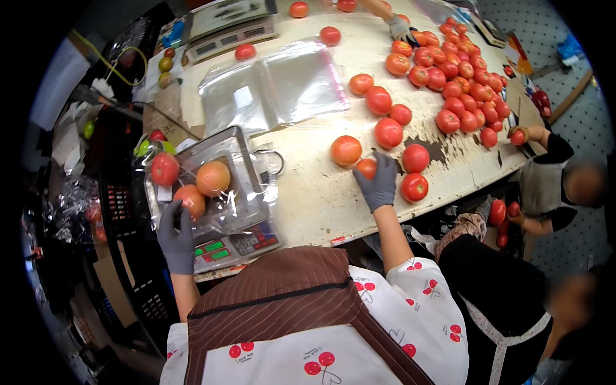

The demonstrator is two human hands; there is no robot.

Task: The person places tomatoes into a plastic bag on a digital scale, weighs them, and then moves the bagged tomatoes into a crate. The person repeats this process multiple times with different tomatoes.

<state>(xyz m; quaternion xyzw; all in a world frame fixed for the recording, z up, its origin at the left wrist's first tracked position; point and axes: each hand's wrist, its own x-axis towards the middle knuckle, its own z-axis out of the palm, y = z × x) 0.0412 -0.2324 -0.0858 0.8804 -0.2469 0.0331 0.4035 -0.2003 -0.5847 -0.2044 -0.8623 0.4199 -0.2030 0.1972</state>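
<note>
My left hand (178, 237), in a grey glove, is at the near edge of a metal weighing tray (247, 178), its fingers at a tomato (191, 199). That tomato, an orange one (213, 178) and a red one (165, 169) lie in clear plastic on the tray. The digital scale's keypad (245, 244) shows below the tray. My right hand (380, 182), gloved too, has its fingers around a small tomato (366, 168) on the table. A larger orange-red tomato (346, 150) lies just left of it, and two red ones (414, 187) (416, 158) lie to its right.
A stack of clear plastic bags (303, 82) lies behind the scale, with another scale (231, 38) beyond. A big tomato pile (464, 96) covers the table's right; a co-worker's gloved hand (400, 30) touches it. Other people are at the right edge. Black crates (120, 207) stand left.
</note>
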